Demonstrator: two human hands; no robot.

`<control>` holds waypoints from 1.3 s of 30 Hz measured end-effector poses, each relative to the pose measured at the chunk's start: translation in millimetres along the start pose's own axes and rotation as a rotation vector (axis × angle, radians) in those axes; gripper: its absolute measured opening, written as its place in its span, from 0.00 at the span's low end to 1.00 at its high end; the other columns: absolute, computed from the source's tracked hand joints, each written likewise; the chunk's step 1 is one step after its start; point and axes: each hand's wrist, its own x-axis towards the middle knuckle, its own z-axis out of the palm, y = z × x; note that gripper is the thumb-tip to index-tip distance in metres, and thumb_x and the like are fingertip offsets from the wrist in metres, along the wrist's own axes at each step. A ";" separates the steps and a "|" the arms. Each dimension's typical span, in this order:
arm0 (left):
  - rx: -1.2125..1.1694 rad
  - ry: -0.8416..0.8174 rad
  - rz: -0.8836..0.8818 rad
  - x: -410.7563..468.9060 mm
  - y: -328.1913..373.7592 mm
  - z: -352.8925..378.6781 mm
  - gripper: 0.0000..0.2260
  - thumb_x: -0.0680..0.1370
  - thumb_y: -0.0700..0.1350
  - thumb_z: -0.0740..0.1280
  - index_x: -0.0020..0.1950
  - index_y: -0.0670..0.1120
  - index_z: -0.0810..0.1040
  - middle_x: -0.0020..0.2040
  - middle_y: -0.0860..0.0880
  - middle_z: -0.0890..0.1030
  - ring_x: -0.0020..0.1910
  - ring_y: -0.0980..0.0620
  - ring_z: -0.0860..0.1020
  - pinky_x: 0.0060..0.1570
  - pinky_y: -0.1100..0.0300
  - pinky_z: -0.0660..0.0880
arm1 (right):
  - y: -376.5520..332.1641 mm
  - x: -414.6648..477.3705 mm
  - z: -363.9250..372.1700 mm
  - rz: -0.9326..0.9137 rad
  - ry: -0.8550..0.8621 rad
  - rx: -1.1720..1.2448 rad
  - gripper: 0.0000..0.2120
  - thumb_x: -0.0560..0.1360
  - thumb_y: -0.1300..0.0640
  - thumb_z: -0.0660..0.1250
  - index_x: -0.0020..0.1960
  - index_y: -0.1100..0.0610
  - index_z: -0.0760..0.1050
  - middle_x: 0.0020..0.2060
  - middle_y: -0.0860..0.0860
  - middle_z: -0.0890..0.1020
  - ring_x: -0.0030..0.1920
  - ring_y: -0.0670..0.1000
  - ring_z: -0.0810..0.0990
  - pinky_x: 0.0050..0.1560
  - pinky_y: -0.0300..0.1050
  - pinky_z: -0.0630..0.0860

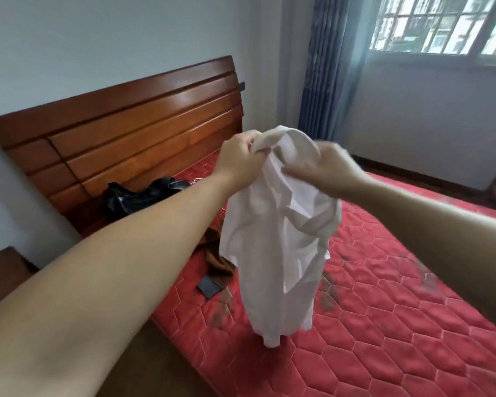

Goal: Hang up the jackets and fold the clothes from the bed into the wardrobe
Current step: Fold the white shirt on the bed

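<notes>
A white shirt [278, 242] hangs above the red quilted bed [384, 310], its lower end touching the mattress. My left hand [238, 161] grips the shirt's collar at the top. My right hand [324, 170] pinches the fabric just beside it, slightly blurred. A black shiny jacket [138, 196] lies crumpled against the headboard. A brown garment [218, 262] lies on the mattress behind the shirt, partly hidden by it, with a grey label or patch [209, 286] at its near end.
The wooden headboard [132, 124] stands along the left wall. A dark wooden nightstand [3, 267] sits at the left edge. Blue curtains [327, 67] and a barred window [441, 24] are at the far right. The wardrobe is out of view.
</notes>
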 end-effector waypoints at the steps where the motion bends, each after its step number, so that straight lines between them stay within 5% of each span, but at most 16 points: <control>1: -0.040 -0.004 -0.009 0.7 3.2 -4.0 0.08 0.77 0.45 0.65 0.44 0.42 0.80 0.38 0.49 0.79 0.39 0.51 0.75 0.40 0.57 0.69 | 9.1 -14.8 5.5 0.032 -0.153 0.003 0.16 0.69 0.44 0.75 0.52 0.50 0.79 0.43 0.43 0.82 0.44 0.44 0.79 0.42 0.39 0.75; 3: -0.103 -0.056 0.011 -0.5 12.0 -11.3 0.10 0.76 0.48 0.64 0.47 0.43 0.80 0.41 0.47 0.80 0.40 0.52 0.75 0.41 0.58 0.71 | 26.3 -37.9 19.8 0.077 -0.412 -0.023 0.19 0.69 0.48 0.76 0.58 0.47 0.76 0.48 0.40 0.80 0.49 0.42 0.79 0.46 0.35 0.75; 5: -0.123 -0.141 0.035 -4.4 17.2 -17.6 0.08 0.78 0.48 0.65 0.49 0.45 0.81 0.43 0.47 0.81 0.41 0.55 0.76 0.42 0.61 0.72 | 41.5 -45.3 27.1 0.151 -0.484 0.000 0.17 0.70 0.53 0.76 0.57 0.50 0.78 0.49 0.43 0.82 0.49 0.44 0.80 0.51 0.39 0.78; 7: -0.082 -0.177 0.036 -9.0 17.1 -25.3 0.07 0.79 0.47 0.64 0.48 0.47 0.81 0.41 0.51 0.80 0.40 0.56 0.75 0.42 0.62 0.72 | 47.1 -43.3 22.6 0.203 -0.488 0.043 0.13 0.72 0.54 0.74 0.55 0.53 0.80 0.49 0.47 0.83 0.49 0.48 0.82 0.52 0.44 0.79; 10: 0.061 -0.138 0.001 -12.0 9.1 -43.2 0.10 0.80 0.51 0.62 0.39 0.53 0.77 0.37 0.55 0.77 0.37 0.55 0.74 0.40 0.57 0.70 | 45.6 -31.8 -1.3 0.163 -0.271 -0.057 0.08 0.76 0.51 0.69 0.49 0.56 0.80 0.45 0.52 0.83 0.47 0.55 0.82 0.49 0.50 0.80; 13: 0.184 -0.143 -0.033 -14.0 4.0 -60.0 0.12 0.79 0.57 0.63 0.42 0.51 0.78 0.37 0.53 0.79 0.38 0.52 0.77 0.39 0.55 0.72 | 31.1 -24.2 -34.4 0.031 -0.105 -0.197 0.09 0.75 0.47 0.69 0.43 0.53 0.76 0.40 0.51 0.81 0.44 0.56 0.80 0.43 0.46 0.74; 18: 0.326 -0.323 -0.050 -20.1 19.3 -82.7 0.18 0.66 0.62 0.76 0.48 0.53 0.81 0.43 0.56 0.81 0.44 0.56 0.78 0.40 0.62 0.74 | 9.2 -19.9 -74.4 -0.081 -0.362 -0.481 0.18 0.63 0.43 0.78 0.48 0.45 0.75 0.41 0.39 0.82 0.43 0.44 0.79 0.46 0.44 0.73; 21: 0.500 -0.487 -0.074 -24.3 35.0 -88.4 0.20 0.63 0.59 0.79 0.50 0.54 0.81 0.46 0.55 0.81 0.46 0.56 0.79 0.45 0.58 0.77 | 10.1 -14.4 -80.0 -0.080 -0.377 -0.677 0.12 0.66 0.49 0.75 0.42 0.53 0.75 0.36 0.47 0.80 0.35 0.49 0.72 0.41 0.46 0.71; 24: 0.575 -0.662 -0.195 -24.0 50.0 -94.0 0.16 0.64 0.57 0.80 0.48 0.54 0.83 0.45 0.53 0.85 0.46 0.53 0.83 0.49 0.54 0.81 | -0.9 -15.0 -89.1 0.090 -0.406 -0.592 0.18 0.67 0.46 0.72 0.30 0.55 0.67 0.26 0.45 0.70 0.32 0.52 0.64 0.36 0.46 0.67; 26: 0.553 -0.815 -0.325 -22.6 58.8 -100.9 0.17 0.65 0.56 0.79 0.51 0.52 0.84 0.45 0.52 0.86 0.45 0.52 0.85 0.48 0.54 0.82 | -13.0 -21.2 -98.5 0.204 -0.529 -0.514 0.16 0.69 0.45 0.71 0.28 0.53 0.74 0.28 0.43 0.77 0.31 0.50 0.74 0.36 0.43 0.71; 30: 0.478 -1.124 -0.569 -18.3 76.0 -107.9 0.20 0.68 0.46 0.77 0.58 0.47 0.80 0.51 0.46 0.86 0.51 0.46 0.84 0.55 0.48 0.79 | -23.5 -27.4 -115.0 0.436 -0.816 -0.285 0.09 0.76 0.55 0.69 0.48 0.60 0.83 0.43 0.57 0.86 0.41 0.55 0.86 0.38 0.45 0.81; 32: 0.464 -1.165 -0.615 -12.9 74.4 -103.3 0.21 0.67 0.46 0.76 0.59 0.46 0.80 0.53 0.44 0.85 0.53 0.44 0.84 0.59 0.46 0.77 | -17.8 -25.0 -113.4 0.515 -0.859 -0.247 0.11 0.76 0.55 0.69 0.52 0.62 0.81 0.45 0.59 0.86 0.43 0.56 0.86 0.40 0.47 0.82; 36: 0.448 -1.164 -0.625 -0.3 43.4 -70.8 0.19 0.71 0.43 0.76 0.61 0.42 0.80 0.53 0.43 0.85 0.52 0.44 0.84 0.50 0.52 0.81 | 16.6 -13.0 -90.7 0.651 -0.908 -0.210 0.15 0.74 0.53 0.70 0.54 0.63 0.81 0.49 0.59 0.85 0.48 0.57 0.86 0.49 0.49 0.81; 39: 0.472 -1.037 -0.558 10.2 -3.8 -28.1 0.13 0.72 0.41 0.76 0.55 0.45 0.81 0.48 0.45 0.86 0.47 0.46 0.85 0.46 0.53 0.83 | 61.0 -3.0 -60.2 0.707 -0.878 -0.281 0.15 0.73 0.50 0.73 0.50 0.61 0.82 0.44 0.55 0.87 0.43 0.54 0.86 0.42 0.45 0.80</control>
